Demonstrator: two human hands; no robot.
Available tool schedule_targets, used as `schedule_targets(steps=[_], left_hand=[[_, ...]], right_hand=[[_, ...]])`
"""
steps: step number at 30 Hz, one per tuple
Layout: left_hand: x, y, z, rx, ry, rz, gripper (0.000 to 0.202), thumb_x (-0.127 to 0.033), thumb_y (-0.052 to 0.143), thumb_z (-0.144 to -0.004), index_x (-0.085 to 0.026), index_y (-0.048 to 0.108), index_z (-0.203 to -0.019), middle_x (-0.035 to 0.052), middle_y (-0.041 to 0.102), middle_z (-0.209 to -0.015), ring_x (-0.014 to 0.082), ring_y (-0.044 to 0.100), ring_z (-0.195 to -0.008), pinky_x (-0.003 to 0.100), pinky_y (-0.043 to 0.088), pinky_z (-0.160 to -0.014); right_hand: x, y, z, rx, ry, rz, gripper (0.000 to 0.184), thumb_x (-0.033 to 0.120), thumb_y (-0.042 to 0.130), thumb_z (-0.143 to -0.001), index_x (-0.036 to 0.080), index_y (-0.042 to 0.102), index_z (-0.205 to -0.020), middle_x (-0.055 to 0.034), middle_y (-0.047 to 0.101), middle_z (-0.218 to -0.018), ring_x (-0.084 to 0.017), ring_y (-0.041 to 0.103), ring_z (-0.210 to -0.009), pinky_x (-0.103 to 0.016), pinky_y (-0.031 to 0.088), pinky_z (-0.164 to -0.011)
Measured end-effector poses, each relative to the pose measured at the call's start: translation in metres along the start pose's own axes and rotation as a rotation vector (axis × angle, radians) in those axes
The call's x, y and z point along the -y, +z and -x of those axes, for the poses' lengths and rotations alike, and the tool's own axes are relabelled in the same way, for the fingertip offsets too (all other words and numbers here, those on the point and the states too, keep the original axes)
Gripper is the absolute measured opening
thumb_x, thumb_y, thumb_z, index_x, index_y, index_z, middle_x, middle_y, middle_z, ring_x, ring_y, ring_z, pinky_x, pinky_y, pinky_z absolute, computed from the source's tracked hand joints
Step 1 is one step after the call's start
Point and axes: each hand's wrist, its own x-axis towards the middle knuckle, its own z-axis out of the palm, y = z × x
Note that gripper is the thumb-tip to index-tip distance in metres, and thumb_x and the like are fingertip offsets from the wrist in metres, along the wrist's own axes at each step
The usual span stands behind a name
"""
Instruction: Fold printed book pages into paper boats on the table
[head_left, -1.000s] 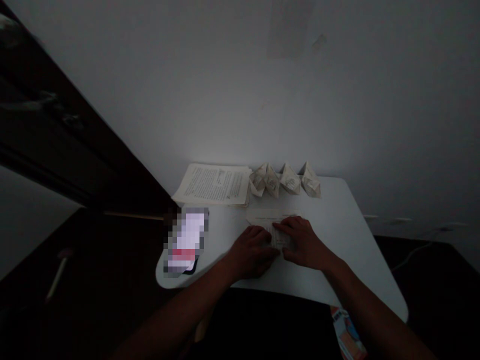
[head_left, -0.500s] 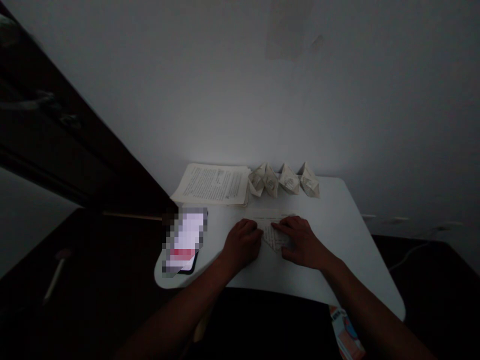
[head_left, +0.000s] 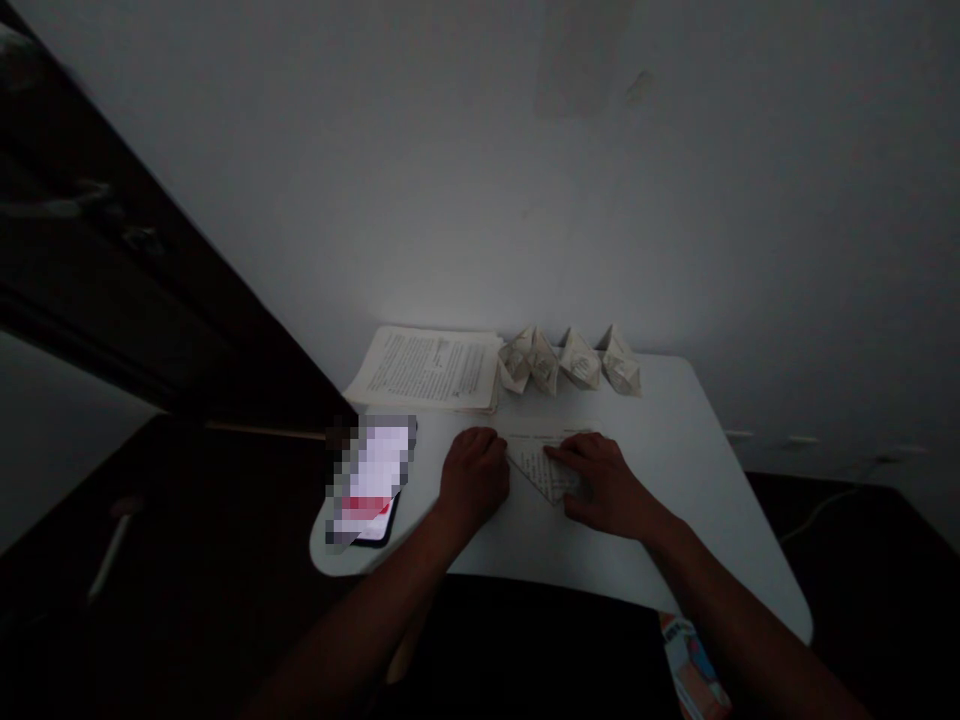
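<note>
A printed sheet of paper (head_left: 537, 468), folded to a point toward me, lies on the white table. My left hand (head_left: 474, 480) is closed at the paper's left corner, its fingers curled against the edge; the fingertips are partly hidden. On the right part of the sheet rests my right hand (head_left: 600, 482), index finger stretched out and thumb apart, pressing the paper flat. Behind the sheet several folded paper boats (head_left: 580, 362) stand in a row near the wall.
A stack of printed pages (head_left: 431, 368) lies at the table's back left. In front of it is a phone (head_left: 375, 470) with a lit, blurred screen. The white table (head_left: 712, 520) stands against the wall, and a dark door (head_left: 150, 260) is at left. Something colourful (head_left: 696, 665) shows below the table's front edge.
My left hand has slid left and slightly away from me, off the folded edge to the paper's left corner, so more of the print shows. My right hand has stayed in place.
</note>
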Motion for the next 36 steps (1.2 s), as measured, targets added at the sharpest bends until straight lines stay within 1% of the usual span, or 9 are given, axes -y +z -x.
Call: schedule_targets(steps=[6,9,14,17,22,25,29,33,36], left_hand=[[0.002,0.0,0.001,-0.035,-0.042,-0.061,0.018,-0.01,0.047,-0.076,-0.015,0.059,-0.088,0.0097,0.059,-0.093,0.0235,0.053,-0.091,0.042,0.043,-0.083],[0.003,-0.002,0.001,-0.053,-0.076,-0.038,0.021,-0.011,0.047,-0.077,-0.014,0.058,-0.094,0.0105,0.059,-0.098,0.0237,0.053,-0.094,0.041,0.043,-0.084],[0.004,-0.001,0.002,-0.044,-0.062,0.028,0.027,-0.015,0.05,-0.076,-0.013,0.057,-0.103,0.0119,0.058,-0.104,0.025,0.052,-0.099,0.042,0.042,-0.088],[0.003,-0.002,0.003,-0.002,-0.001,0.094,0.032,-0.017,0.051,-0.075,-0.013,0.055,-0.107,0.0122,0.056,-0.109,0.0253,0.05,-0.105,0.043,0.04,-0.092],[0.0,-0.006,0.005,0.103,0.172,0.231,0.049,-0.03,0.056,-0.074,-0.015,0.048,-0.12,0.0127,0.052,-0.12,0.0269,0.045,-0.114,0.044,0.038,-0.098],[-0.001,-0.007,0.005,0.13,0.2,0.257,0.052,-0.035,0.057,-0.074,-0.016,0.048,-0.121,0.0127,0.052,-0.12,0.0274,0.045,-0.114,0.045,0.039,-0.097],[-0.005,-0.007,0.006,0.137,0.298,0.254,0.036,-0.034,0.055,-0.077,-0.018,0.056,-0.109,0.0107,0.055,-0.114,0.0251,0.049,-0.108,0.043,0.041,-0.094],[-0.012,-0.008,0.006,0.177,0.365,0.188,0.024,-0.03,0.048,-0.082,-0.018,0.059,-0.1,0.0099,0.057,-0.103,0.0224,0.052,-0.1,0.04,0.043,-0.089],[-0.02,-0.01,0.009,0.224,0.404,0.122,0.022,-0.021,0.043,-0.085,-0.014,0.058,-0.099,0.0101,0.058,-0.1,0.0214,0.053,-0.099,0.038,0.044,-0.089]], right_hand=[[0.0,0.001,-0.001,-0.012,-0.009,-0.008,0.063,0.029,0.061,-0.065,0.023,0.05,-0.126,-0.0092,0.054,-0.11,-0.029,0.044,-0.105,-0.045,0.033,-0.09],[0.0,0.002,0.0,-0.031,-0.005,-0.011,0.062,0.028,0.061,-0.064,0.022,0.052,-0.124,-0.0094,0.054,-0.111,-0.028,0.044,-0.105,-0.044,0.032,-0.091],[0.001,0.001,0.0,-0.033,0.003,-0.007,0.059,0.027,0.061,-0.063,0.022,0.055,-0.122,-0.009,0.056,-0.108,-0.028,0.045,-0.103,-0.044,0.033,-0.09],[0.002,0.001,0.001,-0.034,0.004,0.013,0.059,0.027,0.06,-0.063,0.021,0.054,-0.122,-0.0089,0.055,-0.108,-0.028,0.045,-0.103,-0.044,0.033,-0.089],[0.002,0.003,0.0,-0.024,0.003,0.034,0.064,0.025,0.058,-0.06,0.018,0.052,-0.124,-0.0101,0.053,-0.111,-0.028,0.044,-0.105,-0.044,0.032,-0.091],[0.003,0.002,0.0,-0.023,0.005,0.036,0.065,0.025,0.059,-0.06,0.019,0.051,-0.124,-0.0116,0.052,-0.113,-0.029,0.044,-0.106,-0.045,0.033,-0.091],[0.005,0.0,0.001,-0.071,0.001,0.029,0.06,0.026,0.059,-0.064,0.017,0.052,-0.123,-0.0124,0.052,-0.116,-0.029,0.045,-0.109,-0.045,0.035,-0.092],[0.013,-0.001,0.01,-0.174,-0.026,0.07,0.046,0.024,0.054,-0.073,0.017,0.055,-0.119,-0.0119,0.056,-0.116,-0.027,0.047,-0.111,-0.046,0.035,-0.095],[0.026,0.007,0.023,-0.152,-0.059,0.123,0.043,0.023,0.049,-0.079,0.015,0.053,-0.121,-0.0123,0.056,-0.12,-0.025,0.047,-0.115,-0.046,0.033,-0.099]])
